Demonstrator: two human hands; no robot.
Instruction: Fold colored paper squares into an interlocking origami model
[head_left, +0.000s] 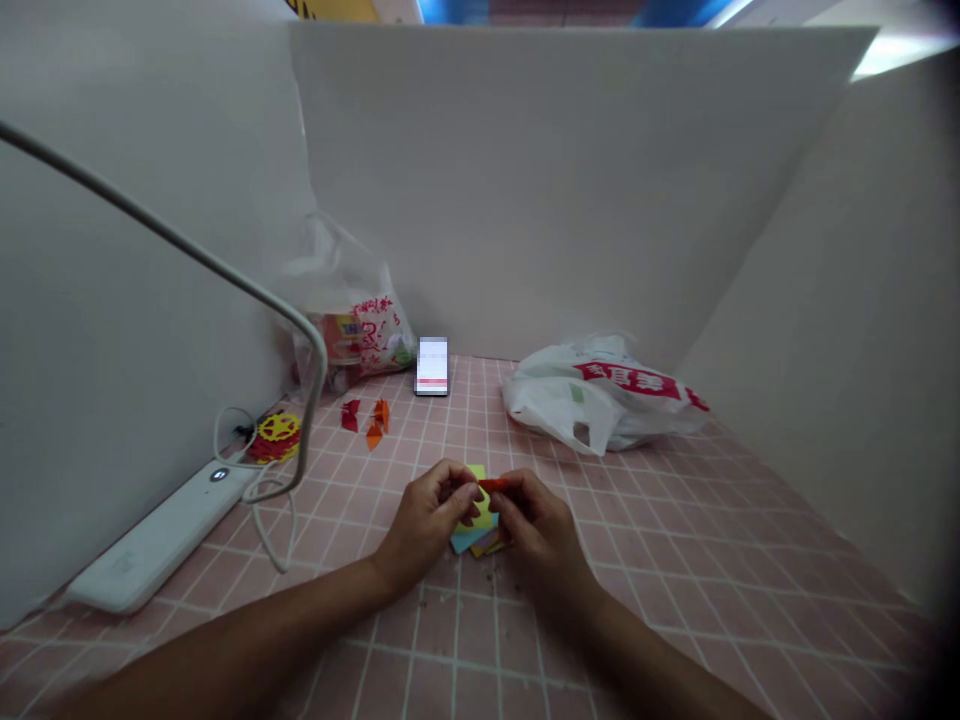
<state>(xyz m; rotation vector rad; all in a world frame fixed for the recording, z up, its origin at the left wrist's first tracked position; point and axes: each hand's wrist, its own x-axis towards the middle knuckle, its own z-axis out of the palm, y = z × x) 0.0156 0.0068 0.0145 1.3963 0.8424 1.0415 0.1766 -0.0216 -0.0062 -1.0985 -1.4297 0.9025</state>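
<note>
A small orange-red folded piece of paper [493, 485] is held between my two hands above the pink tiled table. My right hand [536, 515] pinches its right part. At its left end, the fingers of my left hand [439, 510] are closed on the tip, partly hiding it. Below the hands lies a loose stack of coloured paper sheets [478, 515], with yellow on top and blue and other colours fanned out beneath. Farther off to the left are folded orange paper shapes [379, 420] and a red folded paper shape [350, 415].
A phone [432, 367] stands upright at the back. Plastic bags stand left [360, 330] and right [600, 395] of it. At left are a white power strip [165, 535], yellow and red gear-like pieces [277, 435] and an overhanging grey cable [225, 272]. White panels [525, 190] enclose the table.
</note>
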